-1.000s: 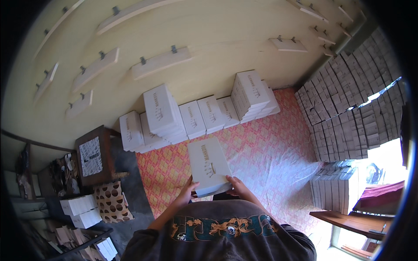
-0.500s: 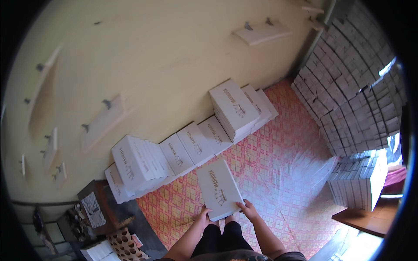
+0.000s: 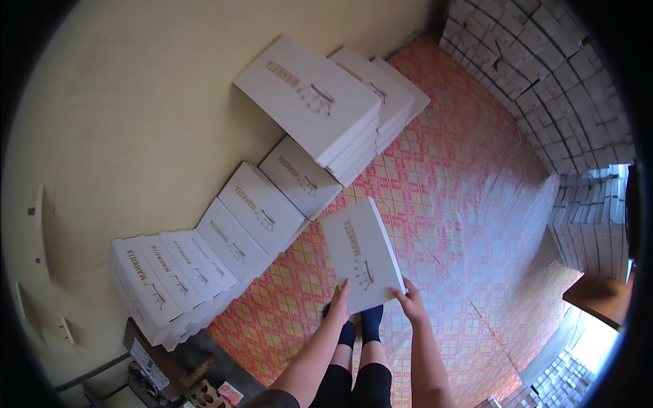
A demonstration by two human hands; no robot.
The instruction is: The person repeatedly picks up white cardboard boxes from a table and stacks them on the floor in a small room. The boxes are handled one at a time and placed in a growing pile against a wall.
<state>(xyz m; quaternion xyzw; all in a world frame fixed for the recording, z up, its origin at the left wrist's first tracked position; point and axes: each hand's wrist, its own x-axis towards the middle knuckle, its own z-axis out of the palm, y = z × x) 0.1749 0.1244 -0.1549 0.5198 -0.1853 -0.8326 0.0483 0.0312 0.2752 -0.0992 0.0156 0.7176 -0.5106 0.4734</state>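
A flat white box (image 3: 360,258) with gold lettering and a crown print is held out in front of my legs. My left hand (image 3: 338,299) grips its near left corner, thumb on top. On the near right corner my right hand (image 3: 410,300) is closed, thumb over the edge. The fingers beneath the box are hidden. Ahead and to the left, a row of matching white boxes (image 3: 262,197) lies in stacks along the wall. The tallest nearby stack (image 3: 320,102) stands at the far end of the row, apart from the held box.
The floor (image 3: 449,224) has a pink and yellow patterned covering. A high wall of stacked white boxes (image 3: 530,75) rises at the right, with a smaller stack (image 3: 588,221) nearer. A wooden tabletop (image 3: 598,299) juts in at right. Dark wooden furniture (image 3: 153,360) stands at lower left.
I have come closer to the row of stacks, which now looks larger. The box stays in both hands and has shifted slightly to the right in view. My feet have come into view.
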